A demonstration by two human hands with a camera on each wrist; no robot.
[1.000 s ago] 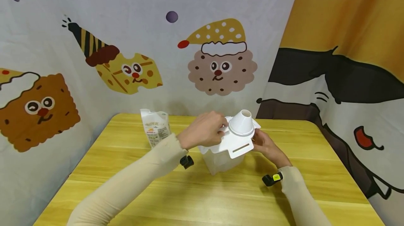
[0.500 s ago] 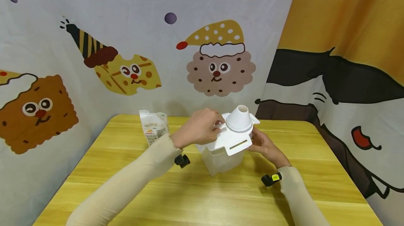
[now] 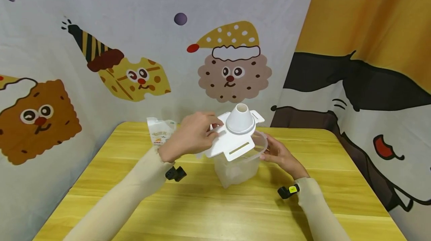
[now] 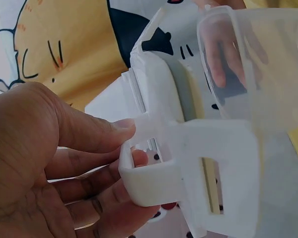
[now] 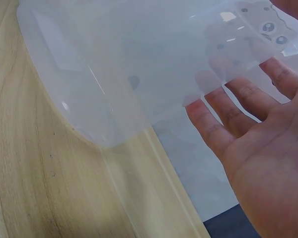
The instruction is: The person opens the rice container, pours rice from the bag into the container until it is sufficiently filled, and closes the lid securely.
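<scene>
In the head view, to be seen on the yellow wood-grain bench: a tall translucent plastic container, upright. Above its left part, held tilted: a flat white plastic lid with slotted side flaps, bearing a white cone-shaped spout. Pinched by the left hand, so not lying on the bench. At the container's right side: the right hand, with thumb and fingers spread. Farther back, partly covered by the left arm: a white printed plastic bag. Judged from this: lid already off the rim, at least at the right; not yet put down, and not yet fully away from above the container. Impossible to tell about any content inside.

In the left wrist view, hidden from the head: a white plastic loop handle between left thumb and fingers, a grey band around the lid's edge, and a narrow gap toward the container's rim.

In the right wrist view, clearer than elsewhere: right fingers almost straight, resting against the container's wall, not clenched; tips dimly visible through it. Of the lid, nothing visible here.
</scene>
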